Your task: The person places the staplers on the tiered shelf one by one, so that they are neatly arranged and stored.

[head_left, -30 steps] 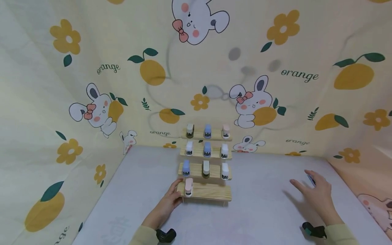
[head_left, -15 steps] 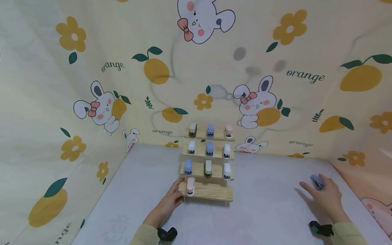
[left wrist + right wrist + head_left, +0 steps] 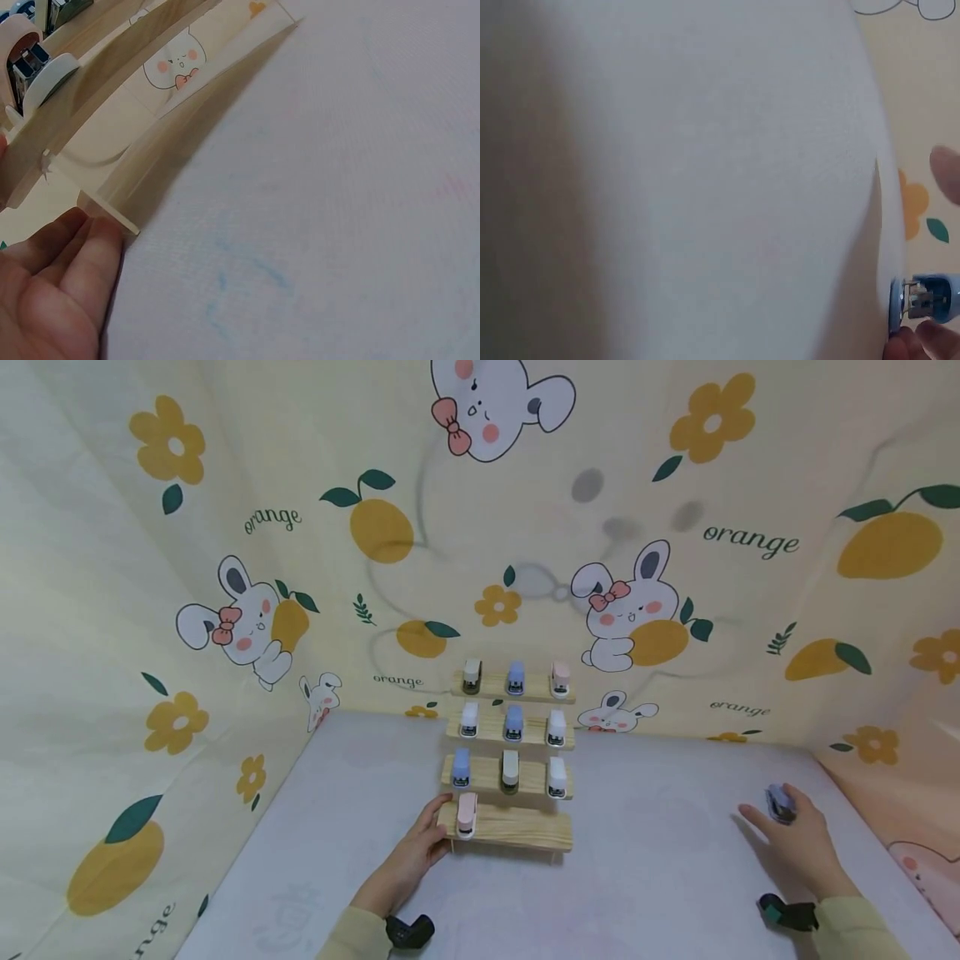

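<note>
A wooden tiered stand [image 3: 525,828] carries small staplers on its steps. My left hand [image 3: 405,864] grips the left end of its lowest step; in the left wrist view the fingers [image 3: 94,262] lie against the stand's clear leg [image 3: 112,214]. Beside that hand, a pink stapler [image 3: 467,816] sits at the left of the lowest step. Far to the right, my right hand [image 3: 806,843] holds a blue stapler [image 3: 781,804] in its fingers, thumb held apart from it. In the right wrist view the blue stapler [image 3: 930,298] shows at the right edge, partly cut off.
Above the lowest step, three steps bear blue, white and pink staplers, among them a blue one [image 3: 513,723] and a white one [image 3: 557,777]. A patterned cloth backdrop [image 3: 300,627] stands behind and beside the whitish tabletop [image 3: 645,860].
The blue stapler in my right hand has turned into fuller view, and the hand has shifted slightly right and down. My left hand keeps its place on the stand; the head view has shifted a little.
</note>
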A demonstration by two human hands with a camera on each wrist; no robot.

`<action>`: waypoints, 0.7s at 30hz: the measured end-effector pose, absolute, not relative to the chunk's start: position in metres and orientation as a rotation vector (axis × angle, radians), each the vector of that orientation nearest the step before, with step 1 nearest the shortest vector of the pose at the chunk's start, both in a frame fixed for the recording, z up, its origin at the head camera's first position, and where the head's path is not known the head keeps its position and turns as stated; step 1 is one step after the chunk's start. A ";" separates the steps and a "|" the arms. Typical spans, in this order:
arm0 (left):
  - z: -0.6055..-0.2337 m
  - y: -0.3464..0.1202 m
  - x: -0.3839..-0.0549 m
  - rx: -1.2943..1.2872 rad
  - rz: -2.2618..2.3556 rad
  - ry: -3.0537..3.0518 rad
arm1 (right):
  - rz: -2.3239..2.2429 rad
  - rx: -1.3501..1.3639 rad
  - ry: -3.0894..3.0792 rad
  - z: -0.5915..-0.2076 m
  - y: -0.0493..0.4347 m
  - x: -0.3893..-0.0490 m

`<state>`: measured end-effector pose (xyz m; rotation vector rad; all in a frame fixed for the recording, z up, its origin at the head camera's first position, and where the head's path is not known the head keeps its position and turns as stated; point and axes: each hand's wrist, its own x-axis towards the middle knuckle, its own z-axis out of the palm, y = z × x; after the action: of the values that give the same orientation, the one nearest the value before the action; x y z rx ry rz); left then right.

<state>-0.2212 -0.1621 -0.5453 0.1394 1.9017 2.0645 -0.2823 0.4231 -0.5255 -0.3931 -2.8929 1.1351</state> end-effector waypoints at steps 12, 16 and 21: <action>-0.543 -0.162 -0.221 0.141 2.073 1.892 | 1.174 -0.450 -2.910 -0.519 0.427 -0.285; -0.543 -0.161 -0.221 0.134 2.079 1.888 | 1.189 -0.421 -2.910 -0.517 0.431 -0.283; -0.545 -0.161 -0.220 0.129 2.081 1.885 | 1.187 -0.408 -2.895 -0.517 0.432 -0.285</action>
<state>-0.2202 -0.1607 -0.5449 0.1289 1.8855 2.0814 -0.2846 0.4324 -0.5172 -0.4080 -2.8946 1.1868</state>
